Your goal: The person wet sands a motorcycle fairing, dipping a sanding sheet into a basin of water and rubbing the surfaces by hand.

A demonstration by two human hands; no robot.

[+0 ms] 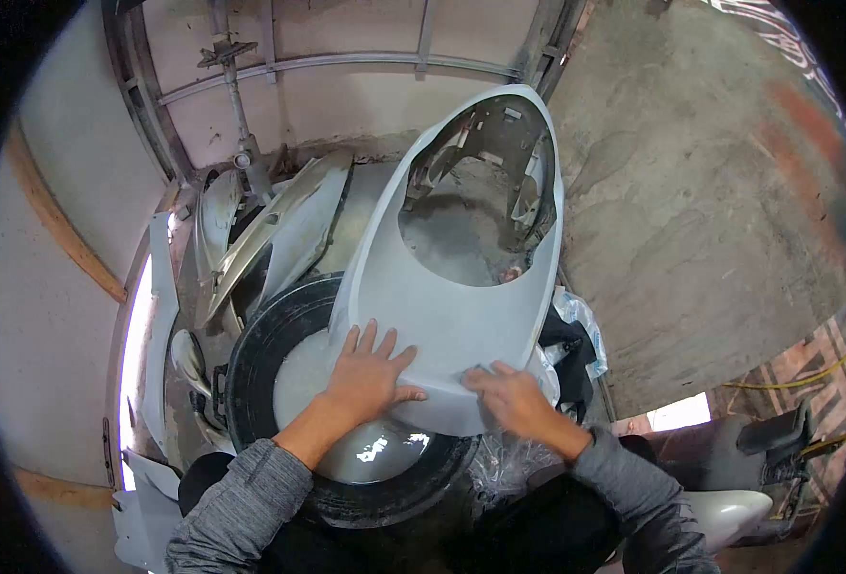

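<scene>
A large light grey scooter body panel (pixel 442 316) with a wide oval opening leans over a black tub (pixel 251 368). Its lower end hangs above cloudy water (pixel 370 454) in the tub. My left hand (pixel 368 373) lies on the panel's lower left part, fingers spread and thumb out to the side. At the lower right edge, my right hand (pixel 514 397) presses on the panel with its fingers curled together. Whatever may be under those fingers is hidden.
Several loose panels (pixel 294 225) lie behind the tub at the left, near a metal pipe (pixel 241 124). Clear plastic wrap (pixel 509 467) and a dark cloth (pixel 568 359) sit right of the tub. Concrete floor (pixel 691 210) spreads to the right, with a yellow cable (pixel 791 385) farther off.
</scene>
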